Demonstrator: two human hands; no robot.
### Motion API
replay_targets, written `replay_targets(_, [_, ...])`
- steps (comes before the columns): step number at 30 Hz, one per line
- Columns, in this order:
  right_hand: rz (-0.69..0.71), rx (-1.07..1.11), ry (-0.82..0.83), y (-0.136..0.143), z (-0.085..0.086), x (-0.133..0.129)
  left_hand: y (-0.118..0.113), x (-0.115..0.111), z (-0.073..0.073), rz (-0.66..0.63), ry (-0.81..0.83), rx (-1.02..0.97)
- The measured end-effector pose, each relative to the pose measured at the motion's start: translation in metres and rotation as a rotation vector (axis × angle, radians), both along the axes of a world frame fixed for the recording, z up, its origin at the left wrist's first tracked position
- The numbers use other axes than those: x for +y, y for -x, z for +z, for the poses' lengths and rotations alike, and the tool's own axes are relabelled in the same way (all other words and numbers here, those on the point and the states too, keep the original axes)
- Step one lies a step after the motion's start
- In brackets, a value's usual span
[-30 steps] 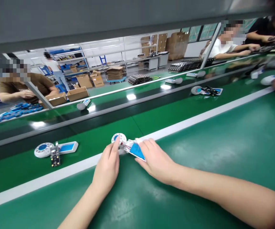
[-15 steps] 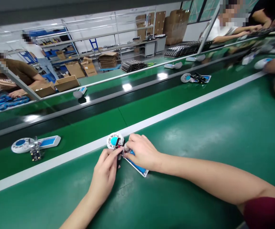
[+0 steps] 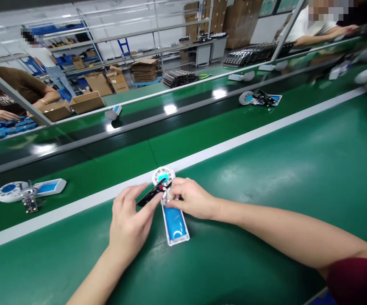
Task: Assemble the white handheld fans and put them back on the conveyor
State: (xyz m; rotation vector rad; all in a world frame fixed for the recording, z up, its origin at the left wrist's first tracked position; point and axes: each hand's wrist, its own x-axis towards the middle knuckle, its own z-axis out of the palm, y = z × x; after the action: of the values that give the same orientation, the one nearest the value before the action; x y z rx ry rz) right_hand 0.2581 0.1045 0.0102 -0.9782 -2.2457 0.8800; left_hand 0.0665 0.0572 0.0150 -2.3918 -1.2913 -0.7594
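An open white handheld-fan housing (image 3: 187,239) lies on the green worktop, its round head towards the belt and its handle towards me. A blue battery (image 3: 174,222) fills the handle, and a turquoise disc (image 3: 163,173) shows in the head. My left hand (image 3: 131,216) holds a black circuit board (image 3: 150,196) tilted between thumb and fingers, over the left side of the housing's neck. At the neck, the fingertips of my right hand (image 3: 190,197) are pinched on a small whitish part beside the board; its exact kind is hidden by the fingers.
A fan housing with a board hanging out (image 3: 31,192) lies on the green belt (image 3: 107,178) at left; another fan housing (image 3: 247,98) lies farther right. A white strip (image 3: 215,149) separates belt and worktop. Co-workers sit across the line, beside cardboard boxes (image 3: 86,103); another person's arm is at far right.
The housing has turned so its handle points more towards me. My left hand has moved left and opened wider around the board, which now shows more. The belt's left housing has shifted left in view.
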Motion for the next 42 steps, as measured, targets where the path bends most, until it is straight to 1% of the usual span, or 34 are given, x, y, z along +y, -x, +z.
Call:
replay_targets(4, [0.008,0.0,-0.027,0.005,0.001,-0.001,-0.003,0.0,0.002,-0.092,-0.043,0.118])
replay_targets(9, [0.02,0.034,0.005,0.004,-0.002,0.0,0.001,0.001,0.002,-0.149,-0.116,0.186])
replay_targets(11, [0.039,0.075,0.033,0.004,-0.005,0.0,0.002,0.002,0.002,-0.146,-0.133,0.196])
replay_targets(12, [0.042,0.093,0.047,0.004,-0.007,0.0,0.002,0.002,0.002,-0.126,-0.126,0.181])
replay_targets(14, [0.027,0.111,0.052,0.005,-0.011,-0.002,-0.002,0.001,0.001,-0.065,-0.052,0.116])
replay_targets(18, [0.009,0.094,-0.052,0.008,-0.017,-0.005,-0.013,0.0,-0.005,0.052,0.2,-0.133])
replay_targets(20, [0.007,0.106,-0.084,0.01,-0.019,-0.005,-0.016,0.0,-0.007,0.082,0.309,-0.28])
replay_targets(22, [-0.005,0.133,-0.078,0.01,-0.02,-0.004,-0.016,0.0,-0.008,0.08,0.377,-0.371])
replay_targets(24, [-0.002,0.14,-0.07,0.011,-0.02,-0.004,-0.016,0.0,-0.007,0.075,0.403,-0.404])
replay_targets(27, [-0.01,0.092,-0.083,0.01,-0.018,-0.006,-0.017,-0.001,-0.004,0.092,0.423,-0.43])
replay_targets(30, [-0.065,0.009,-0.162,0.011,-0.016,-0.008,-0.02,-0.001,-0.004,0.124,0.42,-0.453])
replay_targets(32, [-0.065,-0.018,-0.21,0.012,-0.015,-0.007,-0.02,0.0,-0.004,0.138,0.417,-0.461])
replay_targets(33, [-0.048,-0.005,-0.206,0.013,-0.016,-0.007,-0.019,0.001,-0.004,0.138,0.419,-0.462])
replay_targets(35, [-0.016,0.07,-0.135,0.013,-0.017,-0.005,-0.015,0.002,-0.005,0.12,0.43,-0.461])
replay_targets(39, [-0.002,0.23,0.086,0.012,-0.017,-0.002,-0.006,0.003,-0.006,0.032,0.444,-0.457])
replay_targets(42, [-0.021,0.269,0.188,0.011,-0.015,-0.002,-0.005,0.003,-0.007,0.032,0.417,-0.459])
